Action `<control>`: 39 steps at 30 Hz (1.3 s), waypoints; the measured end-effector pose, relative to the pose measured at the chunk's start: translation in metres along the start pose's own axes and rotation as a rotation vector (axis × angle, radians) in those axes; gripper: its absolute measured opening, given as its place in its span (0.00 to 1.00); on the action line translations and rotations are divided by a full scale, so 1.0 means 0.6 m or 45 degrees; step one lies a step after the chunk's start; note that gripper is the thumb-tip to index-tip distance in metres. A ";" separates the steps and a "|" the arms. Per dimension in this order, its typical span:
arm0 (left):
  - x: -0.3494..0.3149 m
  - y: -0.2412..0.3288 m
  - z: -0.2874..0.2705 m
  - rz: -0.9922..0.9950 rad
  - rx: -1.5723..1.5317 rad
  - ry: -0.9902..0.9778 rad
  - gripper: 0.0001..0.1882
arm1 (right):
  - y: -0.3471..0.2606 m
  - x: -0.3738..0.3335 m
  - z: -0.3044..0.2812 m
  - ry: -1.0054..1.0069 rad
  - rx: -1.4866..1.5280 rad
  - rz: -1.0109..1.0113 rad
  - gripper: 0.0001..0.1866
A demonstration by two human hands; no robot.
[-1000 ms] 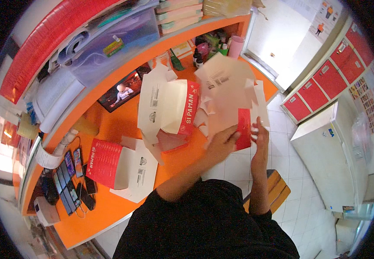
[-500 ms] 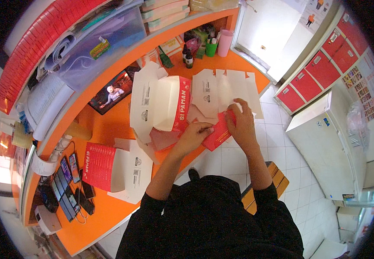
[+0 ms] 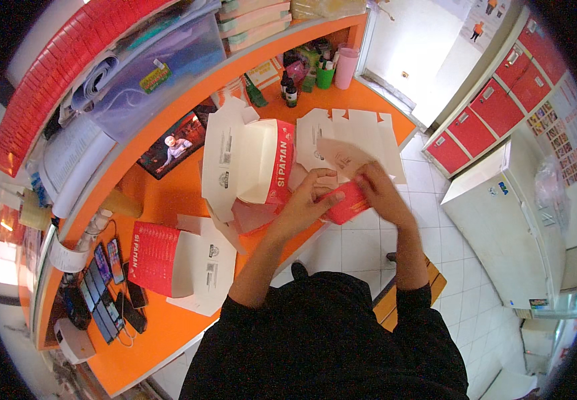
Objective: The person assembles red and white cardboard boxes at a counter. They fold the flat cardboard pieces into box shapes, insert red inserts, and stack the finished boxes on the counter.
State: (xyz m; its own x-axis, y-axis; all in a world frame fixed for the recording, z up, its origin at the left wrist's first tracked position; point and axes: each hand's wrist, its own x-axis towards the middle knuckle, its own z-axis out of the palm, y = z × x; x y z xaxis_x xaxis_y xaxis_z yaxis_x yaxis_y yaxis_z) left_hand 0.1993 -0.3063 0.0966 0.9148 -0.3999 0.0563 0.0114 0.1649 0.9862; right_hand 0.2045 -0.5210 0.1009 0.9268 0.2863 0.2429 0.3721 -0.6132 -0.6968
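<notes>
At four o'clock from an open red-and-white cardboard box, by the long orange worktop, our left hand and right hand, both pinching a bent red-and-white cardboard sheet

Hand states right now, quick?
Left hand: closed, holding the partly folded red-and-white carton by its left side.
Right hand: closed, holding the same carton at its right side.

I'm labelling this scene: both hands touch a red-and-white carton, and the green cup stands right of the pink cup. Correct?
Not quite: in the head view, the green cup stands left of the pink cup. The left hand and right hand do touch the red-and-white carton.
</notes>
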 end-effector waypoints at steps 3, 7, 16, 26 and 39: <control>-0.006 0.039 -0.020 0.243 0.369 -0.136 0.37 | 0.051 -0.039 -0.076 0.254 0.954 0.404 0.20; -0.019 0.074 -0.028 0.440 0.662 -0.202 0.46 | 0.158 -0.064 -0.131 0.506 1.565 0.502 0.25; -0.023 0.035 0.018 0.358 1.411 -0.259 0.16 | 0.121 0.012 -0.051 0.947 0.627 0.350 0.24; -0.001 -0.004 -0.007 -0.194 0.743 -0.244 0.16 | 0.011 0.000 -0.003 0.499 1.081 0.157 0.11; 0.014 -0.052 -0.013 -0.301 0.210 -0.108 0.17 | -0.006 -0.010 0.024 0.321 -0.274 0.200 0.17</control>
State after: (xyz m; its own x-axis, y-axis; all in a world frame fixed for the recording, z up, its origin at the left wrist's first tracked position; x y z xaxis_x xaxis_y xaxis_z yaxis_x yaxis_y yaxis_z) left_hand 0.2100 -0.3080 0.0652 0.8575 -0.4848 -0.1722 0.1480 -0.0880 0.9851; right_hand 0.1970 -0.5096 0.0924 0.9468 0.0024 0.3219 0.2016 -0.7839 -0.5873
